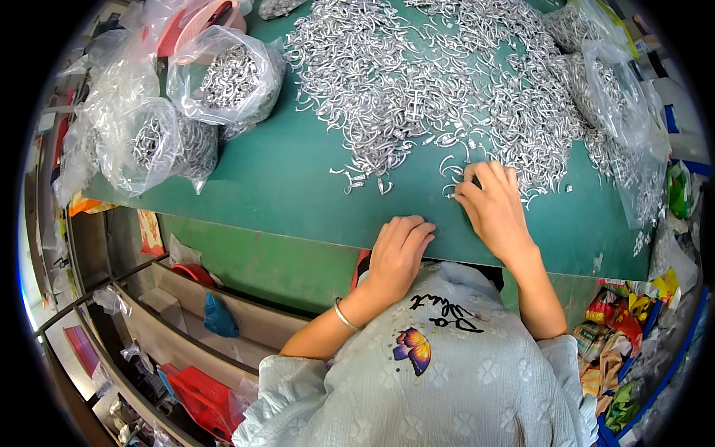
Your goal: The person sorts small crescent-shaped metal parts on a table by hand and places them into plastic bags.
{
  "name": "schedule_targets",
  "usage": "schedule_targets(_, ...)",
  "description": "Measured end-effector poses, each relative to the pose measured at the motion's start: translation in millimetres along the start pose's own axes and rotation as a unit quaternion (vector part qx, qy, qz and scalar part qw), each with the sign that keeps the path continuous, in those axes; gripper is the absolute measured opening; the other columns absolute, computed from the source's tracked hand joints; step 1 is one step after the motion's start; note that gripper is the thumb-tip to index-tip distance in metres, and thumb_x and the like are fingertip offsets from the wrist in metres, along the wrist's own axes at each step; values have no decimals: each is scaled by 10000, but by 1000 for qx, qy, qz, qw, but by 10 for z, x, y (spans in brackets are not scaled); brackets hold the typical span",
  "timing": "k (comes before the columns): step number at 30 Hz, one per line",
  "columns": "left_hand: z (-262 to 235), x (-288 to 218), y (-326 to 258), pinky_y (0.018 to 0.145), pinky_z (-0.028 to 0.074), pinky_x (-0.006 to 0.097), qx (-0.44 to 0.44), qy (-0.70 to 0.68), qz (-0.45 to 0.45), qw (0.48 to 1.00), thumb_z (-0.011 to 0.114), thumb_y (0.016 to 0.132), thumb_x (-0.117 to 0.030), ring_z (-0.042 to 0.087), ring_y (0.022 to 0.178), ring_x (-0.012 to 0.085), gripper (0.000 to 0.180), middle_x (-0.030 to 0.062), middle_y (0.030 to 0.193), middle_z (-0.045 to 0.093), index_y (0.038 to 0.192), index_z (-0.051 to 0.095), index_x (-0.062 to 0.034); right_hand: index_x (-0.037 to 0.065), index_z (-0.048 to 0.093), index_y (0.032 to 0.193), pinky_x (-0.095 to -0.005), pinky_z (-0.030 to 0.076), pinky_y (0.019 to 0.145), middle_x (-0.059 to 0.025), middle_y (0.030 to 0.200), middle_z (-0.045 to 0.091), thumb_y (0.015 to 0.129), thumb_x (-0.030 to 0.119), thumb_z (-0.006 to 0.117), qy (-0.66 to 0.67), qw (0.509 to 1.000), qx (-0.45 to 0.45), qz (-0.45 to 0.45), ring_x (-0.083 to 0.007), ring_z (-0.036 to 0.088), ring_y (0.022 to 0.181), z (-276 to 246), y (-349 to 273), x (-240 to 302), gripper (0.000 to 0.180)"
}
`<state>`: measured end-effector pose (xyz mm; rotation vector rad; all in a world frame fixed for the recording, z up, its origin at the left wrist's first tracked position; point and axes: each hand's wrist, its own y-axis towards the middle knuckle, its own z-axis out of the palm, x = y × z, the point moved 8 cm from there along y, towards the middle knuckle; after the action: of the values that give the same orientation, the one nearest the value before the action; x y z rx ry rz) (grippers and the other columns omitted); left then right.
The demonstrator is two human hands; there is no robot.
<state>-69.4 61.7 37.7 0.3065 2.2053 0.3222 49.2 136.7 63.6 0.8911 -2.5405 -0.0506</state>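
A wide heap of small silver curved metal pieces (pixel 387 89) spreads over the green table (pixel 268 186). At the heap's near edge, my right hand (pixel 493 212) reaches down with fingers bent and thumb and index drawn together. A small curved silver metal piece (pixel 450 195) shows at those fingertips. My left hand (pixel 398 252) rests at the table's front edge, its fingers curled and close together; whatever they hold, if anything, is hidden. A few loose pieces lie between the heap and my hands.
Clear plastic bags (pixel 257 86) filled with metal pieces stand at the left, beside a pink plastic basket (pixel 201 30). Another filled bag (pixel 618 104) lies along the right edge. Below the table at left are a shelf frame (pixel 246 346) and a red crate (pixel 205 402).
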Motion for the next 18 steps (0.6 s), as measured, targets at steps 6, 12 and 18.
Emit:
schedule_targets(6,78,-20,-15,711,446,368,18,-38,23,999,745,708,-2,575,844,277,324,96,982,604,1011,635,-37,58,646,852,-363,372,789,-53,925,546,763,87,704,64,997,33,-18,-250,500,891,2,-145,119,109)
schedule_targets(12,160,-129,29,800,423,377,67,22,53,996,709,752,-79,532,1034,275,342,92,1118,567,1079,627,-19,35,652,913,-380,407,825,-75,990,580,756,68,721,158,985,-43,52,-281,535,910,-107,-142,-139,174)
schedule_targets(18,228,-101,74,759,455,380,84,-25,72,994,693,735,-9,564,919,285,242,103,1003,591,972,646,-15,56,625,986,-419,387,897,-77,1113,566,775,59,700,13,998,-66,2,-289,517,1068,27,7,-112,224)
